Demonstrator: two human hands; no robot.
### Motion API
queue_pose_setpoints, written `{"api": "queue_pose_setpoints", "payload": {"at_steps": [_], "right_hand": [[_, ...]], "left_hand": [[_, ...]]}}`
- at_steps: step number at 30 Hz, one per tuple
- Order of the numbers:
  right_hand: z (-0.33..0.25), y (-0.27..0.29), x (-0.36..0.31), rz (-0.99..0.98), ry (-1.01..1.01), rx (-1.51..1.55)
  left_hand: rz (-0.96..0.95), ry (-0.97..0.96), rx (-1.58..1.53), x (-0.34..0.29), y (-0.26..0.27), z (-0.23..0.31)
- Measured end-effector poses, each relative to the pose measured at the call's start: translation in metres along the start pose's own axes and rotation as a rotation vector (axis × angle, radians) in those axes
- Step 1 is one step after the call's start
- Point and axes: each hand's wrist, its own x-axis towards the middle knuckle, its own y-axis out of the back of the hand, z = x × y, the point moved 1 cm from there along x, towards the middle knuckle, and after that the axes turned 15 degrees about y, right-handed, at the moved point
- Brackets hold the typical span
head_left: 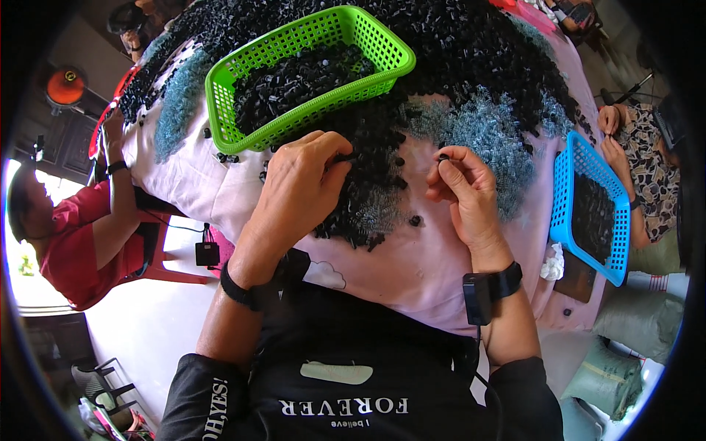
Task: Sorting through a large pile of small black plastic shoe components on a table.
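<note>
My left hand (305, 176) is over the front of the heap, fingers closed in a pinch on a small black part (343, 157) that pokes out past the fingertips. To its right, my right hand (472, 192) pinches another small black piece (443, 157) between thumb and forefinger, its other fingers curled. The two hands are apart. Beneath and between them lie loose small black plastic parts (371, 151). A mound of fine blue-grey pieces (482, 121), which look like tiny springs, sits just beyond my right hand.
A green basket (323, 106) of black parts stands beyond my left hand. A blue basket (625, 242) with dark parts is at the right, beside crumpled white paper (552, 262). Pink cloth (382, 275) covers the table. People work at the left and right sides; sacks (640, 320) lie lower right.
</note>
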Motion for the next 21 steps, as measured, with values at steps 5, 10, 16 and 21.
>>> {"api": "queue_pose_setpoints", "payload": {"at_steps": [5,10,16,21], "right_hand": [[0.003,-0.001,0.001,-0.03,-0.007,0.014],[0.004,-0.005,0.001,-0.048,-0.021,-0.022],[0.007,-0.001,0.002,-0.032,0.037,-0.028],[0.009,0.002,0.001,0.018,0.028,-0.003]], "left_hand": [[-0.001,-0.019,0.002,0.001,-0.004,-0.001],[0.011,-0.011,0.039,0.002,-0.009,-0.006],[0.06,-0.014,-0.025,0.004,-0.014,0.001],[-0.03,-0.252,0.032,0.006,-0.036,0.022]]}}
